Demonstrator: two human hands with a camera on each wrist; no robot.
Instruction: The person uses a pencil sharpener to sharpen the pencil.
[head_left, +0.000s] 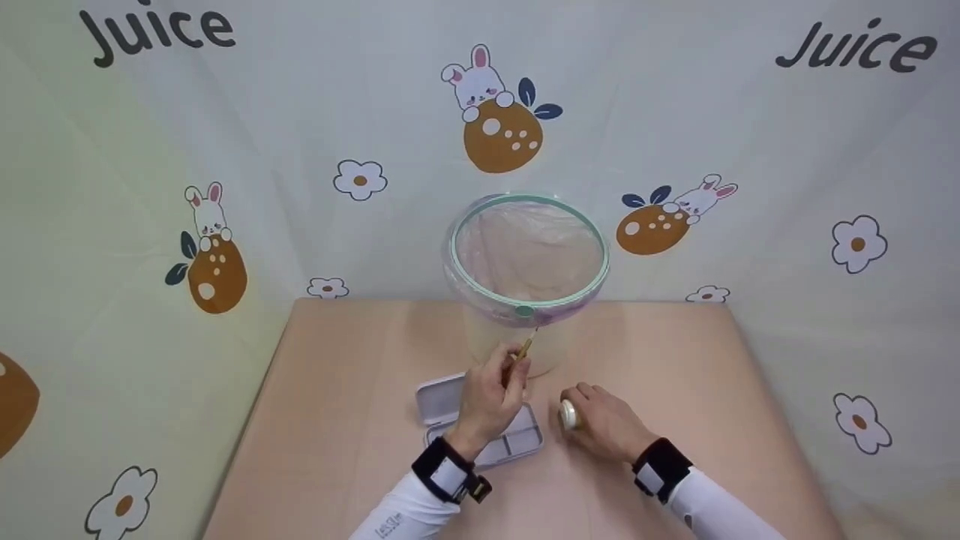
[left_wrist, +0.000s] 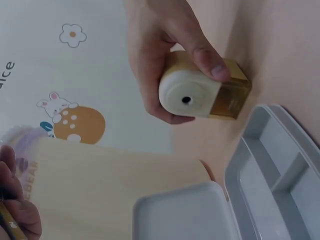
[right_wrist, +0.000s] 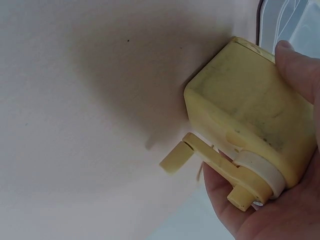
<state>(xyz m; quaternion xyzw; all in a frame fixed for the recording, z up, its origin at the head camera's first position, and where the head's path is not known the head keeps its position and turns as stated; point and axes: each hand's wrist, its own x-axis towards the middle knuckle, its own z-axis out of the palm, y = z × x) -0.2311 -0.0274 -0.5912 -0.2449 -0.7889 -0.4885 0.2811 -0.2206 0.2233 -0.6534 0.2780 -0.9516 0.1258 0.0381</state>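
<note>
Between the fingers and thumb of my left hand [head_left: 489, 397] is a slim yellow pencil [head_left: 526, 345], its dark tip pointing up and away. My right hand [head_left: 609, 426] grips a yellow hand-crank pencil sharpener [right_wrist: 245, 90], and its crank handle [right_wrist: 210, 162] shows in the right wrist view. In the left wrist view the sharpener's cream front [left_wrist: 187, 92] has a round dark hole, with an amber see-through drawer [left_wrist: 230, 99] beside it. Pencil and sharpener are apart. Beneath my left hand lies an open grey compartment box [head_left: 441, 399], partly hidden by that hand.
Behind my hands stands a pale bin [head_left: 484, 337] with a green rim ring [head_left: 457, 281] and a clear plastic liner [head_left: 525, 247]. A peach-coloured table [head_left: 337, 420] bears everything. Printed curtains [head_left: 360, 97] hang at the back and sides.
</note>
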